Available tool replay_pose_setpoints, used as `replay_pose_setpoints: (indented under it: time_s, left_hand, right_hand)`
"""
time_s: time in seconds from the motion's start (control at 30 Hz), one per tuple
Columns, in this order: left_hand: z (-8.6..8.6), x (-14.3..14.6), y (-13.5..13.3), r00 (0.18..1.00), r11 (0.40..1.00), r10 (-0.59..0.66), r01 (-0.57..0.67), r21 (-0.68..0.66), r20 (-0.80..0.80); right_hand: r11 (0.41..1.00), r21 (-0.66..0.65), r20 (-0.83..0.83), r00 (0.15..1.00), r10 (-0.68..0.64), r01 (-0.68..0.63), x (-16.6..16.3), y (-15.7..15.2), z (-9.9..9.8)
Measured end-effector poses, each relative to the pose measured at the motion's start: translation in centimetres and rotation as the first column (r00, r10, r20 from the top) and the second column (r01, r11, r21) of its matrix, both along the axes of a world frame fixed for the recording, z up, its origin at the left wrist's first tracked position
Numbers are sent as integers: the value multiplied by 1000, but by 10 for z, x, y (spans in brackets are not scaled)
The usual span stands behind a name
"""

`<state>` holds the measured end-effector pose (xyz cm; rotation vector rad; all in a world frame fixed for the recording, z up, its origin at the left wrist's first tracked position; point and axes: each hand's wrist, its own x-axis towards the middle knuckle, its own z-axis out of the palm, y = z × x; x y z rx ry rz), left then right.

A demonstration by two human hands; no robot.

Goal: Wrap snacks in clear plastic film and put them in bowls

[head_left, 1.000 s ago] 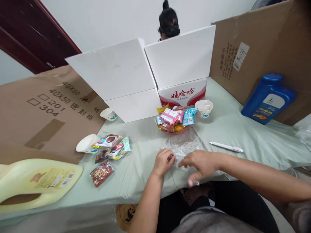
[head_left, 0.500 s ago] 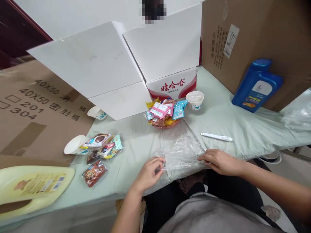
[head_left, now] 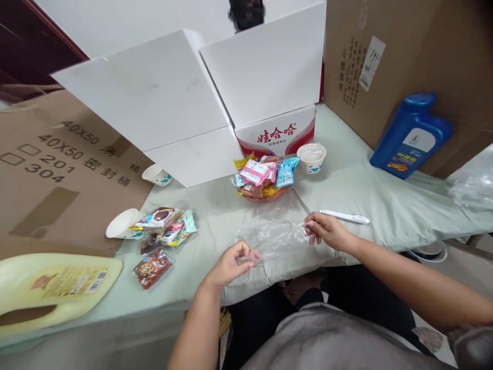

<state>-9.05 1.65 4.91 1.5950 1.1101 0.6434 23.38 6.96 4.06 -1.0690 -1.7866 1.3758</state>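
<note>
A bowl of snack packets (head_left: 262,179) beyond the hands; white pen (head_left: 344,217) right; blue bottle (head_left: 411,135) far right.

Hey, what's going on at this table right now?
A person seated at the table holds a clear plastic bag with both hands: the left hand pinches its near left edge, the right hand grips its right edge. Beyond the bag sits a red bowl of snack packets, with a white pen to the right. More snack packets lie at the left by a paper cup.
</note>
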Motion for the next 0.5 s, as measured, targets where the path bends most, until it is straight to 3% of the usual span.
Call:
replay_pose_setpoints:
  time_s: [0.07, 0.13, 0.33, 0.5]
  left_hand:
    - [-3, -5, 7, 996, 990, 23, -11, -139, 85]
    - [-7, -9, 14, 990, 975, 75, -47, -218, 122]
    - [-17, -16, 17, 943, 942, 272, -221, -255, 190]
    - [-15, -19, 15, 949, 928, 295, -256, -270, 115]
  right_hand:
    - [990, -124, 18, 997, -69, 71, -10, 11, -7]
    - [980, -157, 128, 986, -106, 125, -18, 19, -14]
    - [996, -59, 355, 934, -46, 72, -23, 21, -17]
    - [997, 59, 521, 850, -78, 56, -14, 12, -5]
